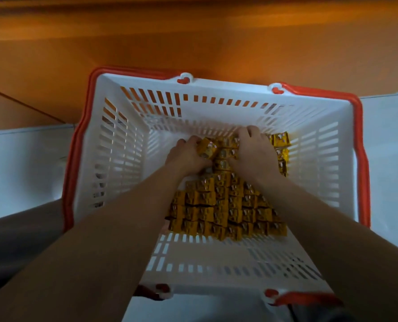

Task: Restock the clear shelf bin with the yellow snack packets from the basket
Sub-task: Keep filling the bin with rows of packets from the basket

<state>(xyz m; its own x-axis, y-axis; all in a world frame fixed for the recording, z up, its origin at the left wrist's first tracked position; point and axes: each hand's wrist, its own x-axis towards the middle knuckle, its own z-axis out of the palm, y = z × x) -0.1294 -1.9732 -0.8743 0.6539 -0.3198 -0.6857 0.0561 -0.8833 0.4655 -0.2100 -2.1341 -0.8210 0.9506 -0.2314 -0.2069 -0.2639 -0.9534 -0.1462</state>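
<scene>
Rows of yellow snack packets (228, 205) are laid tightly on the bottom of a white slotted basket (123, 159), toward its right and near sides. Both hands are reached down into the basket at the far end of the rows. A small bunch of the packets is gripped by the left hand (187, 155), with the fingers curled round it and the bunch tilted. The packets just beside are covered by the right hand (255, 151), palm down, with the fingers bent over their far edge. The two hands are held close together. Red-orange handles (361, 147) are folded down along the basket's rim. The basket is set between pale surfaces (19, 170), and an orange surface (193, 43) is seen beyond it.
</scene>
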